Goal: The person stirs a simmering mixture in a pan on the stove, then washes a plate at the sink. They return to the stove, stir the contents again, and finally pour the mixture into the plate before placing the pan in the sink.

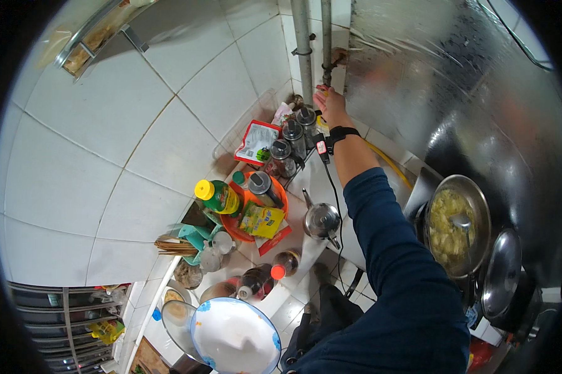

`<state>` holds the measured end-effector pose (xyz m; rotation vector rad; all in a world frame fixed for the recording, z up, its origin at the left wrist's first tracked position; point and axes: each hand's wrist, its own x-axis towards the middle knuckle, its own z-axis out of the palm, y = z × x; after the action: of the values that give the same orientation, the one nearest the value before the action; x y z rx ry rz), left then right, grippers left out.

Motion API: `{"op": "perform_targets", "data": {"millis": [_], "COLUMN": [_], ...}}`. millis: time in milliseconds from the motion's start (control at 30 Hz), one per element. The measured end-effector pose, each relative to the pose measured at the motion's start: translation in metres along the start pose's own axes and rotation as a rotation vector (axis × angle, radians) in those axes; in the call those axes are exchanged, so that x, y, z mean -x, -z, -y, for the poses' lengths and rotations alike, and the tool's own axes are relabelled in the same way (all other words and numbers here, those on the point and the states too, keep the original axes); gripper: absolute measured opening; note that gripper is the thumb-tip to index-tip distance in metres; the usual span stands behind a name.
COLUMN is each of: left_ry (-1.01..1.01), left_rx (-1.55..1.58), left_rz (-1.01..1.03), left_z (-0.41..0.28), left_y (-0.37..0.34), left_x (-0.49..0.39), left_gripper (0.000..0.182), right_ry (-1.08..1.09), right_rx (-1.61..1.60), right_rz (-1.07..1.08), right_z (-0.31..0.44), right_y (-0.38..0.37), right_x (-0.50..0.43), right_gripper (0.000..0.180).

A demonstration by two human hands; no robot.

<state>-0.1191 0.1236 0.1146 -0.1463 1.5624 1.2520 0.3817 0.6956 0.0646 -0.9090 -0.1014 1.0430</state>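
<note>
My right hand (331, 104) reaches to the far corner, its fingers around a small red-and-yellow fitting (324, 89) at the lower end of a thin vertical pipe (327, 42). The fingers partly hide that fitting, which looks like a valve handle. A black band (345, 134) with a corded device (321, 147) sits on the right wrist. Beside the hand stand several glass seasoning jars (306, 119) with dark lids. Below the forearm, a lidded steel pot (321, 220) rests on the white counter. My left hand is out of view.
At right, a pan (484, 210) holds yellowish food and a metal spatula (461, 220); a glass lid (501, 273) leans beside it. An orange basin (281, 191) carries bottles and packets. A white enamel basin (236, 334) is near the bottom. A yellow hose (391, 163) runs behind my arm.
</note>
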Motion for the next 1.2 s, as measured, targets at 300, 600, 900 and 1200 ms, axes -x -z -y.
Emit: {"op": "perform_targets", "data": {"millis": [300,600,900,1200], "left_ry": [-0.170,0.031,0.130,0.117], "left_rx": [-0.027,-0.075,-0.158,-0.078], "left_rz": [0.231,0.627,0.694,0.869], "left_z": [0.003,-0.006,0.003,0.037], "left_y": [0.082,0.110,0.132,0.145], "left_x": [-0.018,0.009,0.029,0.037], "left_gripper": [0.025,0.062,0.072,0.066], "right_ry": [0.131,0.164,-0.006,0.292], "right_rx": [-0.197,0.259,1.353,1.934], "right_rz": [0.017,0.311,0.272,-0.583], "right_z": [0.040,0.024,0.042,0.164], "right_y": [-0.015,0.096,0.367,0.514], "right_x": [0.227,0.529,0.615,0.492], "right_gripper": [0.018,0.022,0.024,0.037]}}
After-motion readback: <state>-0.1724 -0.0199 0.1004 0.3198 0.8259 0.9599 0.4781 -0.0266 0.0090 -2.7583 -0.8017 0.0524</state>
